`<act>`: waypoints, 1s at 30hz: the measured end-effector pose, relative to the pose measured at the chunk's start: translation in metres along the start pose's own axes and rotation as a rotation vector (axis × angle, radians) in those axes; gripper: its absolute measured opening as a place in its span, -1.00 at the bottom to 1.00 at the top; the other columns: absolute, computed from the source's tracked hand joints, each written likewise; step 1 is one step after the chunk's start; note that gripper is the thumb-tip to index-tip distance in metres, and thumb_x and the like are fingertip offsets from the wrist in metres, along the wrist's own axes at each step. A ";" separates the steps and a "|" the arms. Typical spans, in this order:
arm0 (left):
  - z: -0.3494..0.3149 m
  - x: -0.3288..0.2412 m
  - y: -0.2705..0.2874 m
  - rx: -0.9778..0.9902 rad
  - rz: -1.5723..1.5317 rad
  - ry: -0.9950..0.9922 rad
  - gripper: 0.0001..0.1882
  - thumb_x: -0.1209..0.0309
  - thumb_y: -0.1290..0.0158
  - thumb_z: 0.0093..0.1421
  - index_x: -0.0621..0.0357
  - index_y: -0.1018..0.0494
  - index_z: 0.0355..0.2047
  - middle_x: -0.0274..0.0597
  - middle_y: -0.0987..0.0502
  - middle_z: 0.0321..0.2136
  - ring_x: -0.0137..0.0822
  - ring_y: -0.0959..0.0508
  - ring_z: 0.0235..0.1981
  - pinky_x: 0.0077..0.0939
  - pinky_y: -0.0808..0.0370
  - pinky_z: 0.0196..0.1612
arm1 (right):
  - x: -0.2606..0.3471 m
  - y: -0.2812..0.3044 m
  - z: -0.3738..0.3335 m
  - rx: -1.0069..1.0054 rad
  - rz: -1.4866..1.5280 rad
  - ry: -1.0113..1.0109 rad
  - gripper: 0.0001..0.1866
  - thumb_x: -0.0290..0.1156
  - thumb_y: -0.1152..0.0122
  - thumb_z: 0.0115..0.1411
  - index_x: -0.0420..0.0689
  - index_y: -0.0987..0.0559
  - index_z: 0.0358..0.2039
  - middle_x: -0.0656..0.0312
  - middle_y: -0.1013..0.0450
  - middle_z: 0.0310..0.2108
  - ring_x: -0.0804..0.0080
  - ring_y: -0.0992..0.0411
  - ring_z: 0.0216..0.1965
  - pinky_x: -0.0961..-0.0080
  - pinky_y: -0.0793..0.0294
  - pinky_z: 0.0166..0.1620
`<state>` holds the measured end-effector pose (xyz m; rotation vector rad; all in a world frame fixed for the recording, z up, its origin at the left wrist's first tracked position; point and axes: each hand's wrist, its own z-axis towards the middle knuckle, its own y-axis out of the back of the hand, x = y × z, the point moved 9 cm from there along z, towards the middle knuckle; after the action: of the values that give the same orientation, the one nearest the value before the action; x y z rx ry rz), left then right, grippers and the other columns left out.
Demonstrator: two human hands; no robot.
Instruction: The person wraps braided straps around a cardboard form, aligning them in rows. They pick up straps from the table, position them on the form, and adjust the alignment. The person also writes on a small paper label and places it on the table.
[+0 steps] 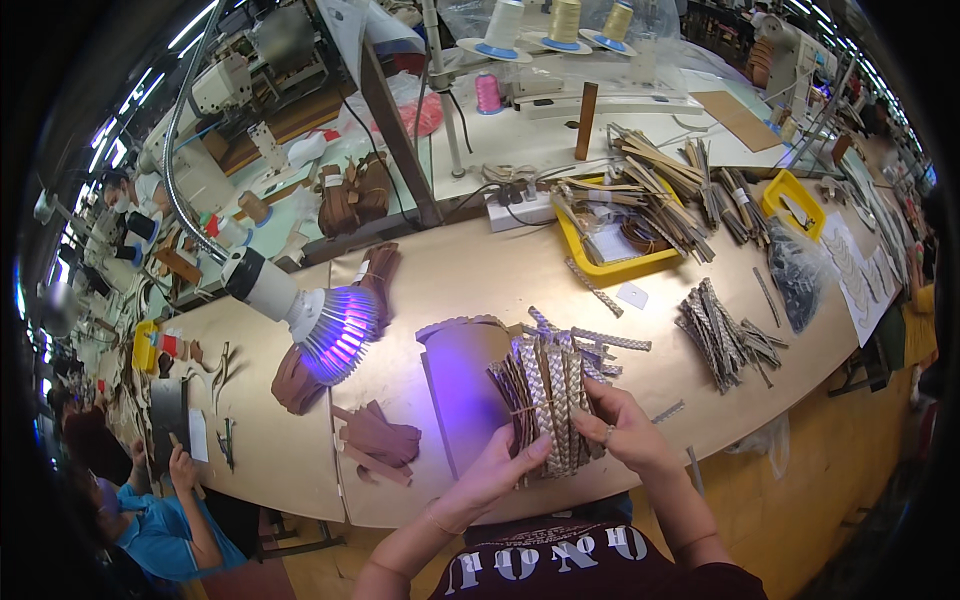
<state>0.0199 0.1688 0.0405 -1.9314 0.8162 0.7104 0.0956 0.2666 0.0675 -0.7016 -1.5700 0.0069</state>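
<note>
Over the near edge of the table I hold a bundle of braided strips, pale silver-beige in front with a thinner dark brown bunch at its left. My left hand is closed round the bundle's lower left side, thumb across the front. Against its right side, my right hand grips with bent fingers. Just behind the bundle lie more loose braided strips, partly hidden by it. A stack of brown flat pieces with a scalloped top edge lies left of my hands, lit purple by the lamp.
Brown strap bundles lie to the left. A yellow tray full of strips stands behind, with another braided bunch at the right. A person in blue works at far left. Thread cones stand at the back.
</note>
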 end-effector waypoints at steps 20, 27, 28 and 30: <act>0.001 -0.027 0.003 -0.036 0.045 -0.292 -0.35 0.35 -0.29 0.11 0.28 -0.25 0.13 -0.25 -0.49 -0.12 -0.51 -0.50 -0.16 -0.57 -0.50 -0.12 | 0.077 -0.039 0.014 -0.243 -1.165 0.415 -0.77 -0.58 -0.33 0.02 -0.14 -0.51 -0.30 0.02 -0.30 -0.03 0.07 -0.33 -0.01 0.24 -0.35 0.02; 0.004 -0.019 0.003 -0.023 0.075 -0.217 -0.44 0.39 -0.26 0.12 0.26 -0.32 0.09 -0.26 -0.52 -0.14 -0.51 -0.51 -0.15 -0.54 -0.49 -0.09 | 0.080 -0.046 0.019 -0.105 -1.168 0.365 -0.82 -0.62 -0.27 0.05 -0.13 -0.46 -0.37 -0.01 -0.20 0.10 0.01 -0.20 0.12 0.16 -0.19 0.17; 0.004 -0.021 0.002 -0.008 0.063 -0.245 -0.44 0.40 -0.25 0.12 0.25 -0.31 0.09 -0.26 -0.52 -0.14 -0.50 -0.51 -0.15 -0.54 -0.48 -0.10 | 0.081 -0.047 0.018 -0.101 -1.194 0.393 -0.82 -0.62 -0.26 0.05 -0.12 -0.46 -0.37 -0.01 -0.19 0.11 0.00 -0.17 0.15 0.13 -0.15 0.20; 0.005 -0.022 0.004 -0.046 0.081 -0.257 -0.46 0.40 -0.25 0.12 0.24 -0.33 0.08 -0.27 -0.53 -0.14 -0.51 -0.51 -0.15 -0.54 -0.48 -0.10 | 0.082 -0.048 0.017 -0.052 -1.105 0.413 -0.84 -0.58 -0.26 0.07 -0.10 -0.45 -0.38 -0.02 -0.14 0.16 -0.08 -0.05 0.24 0.03 -0.02 0.27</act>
<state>0.0024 0.1771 0.0523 -1.8080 0.7257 1.0113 0.0637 0.2698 0.1581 0.1962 -1.3719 -0.9345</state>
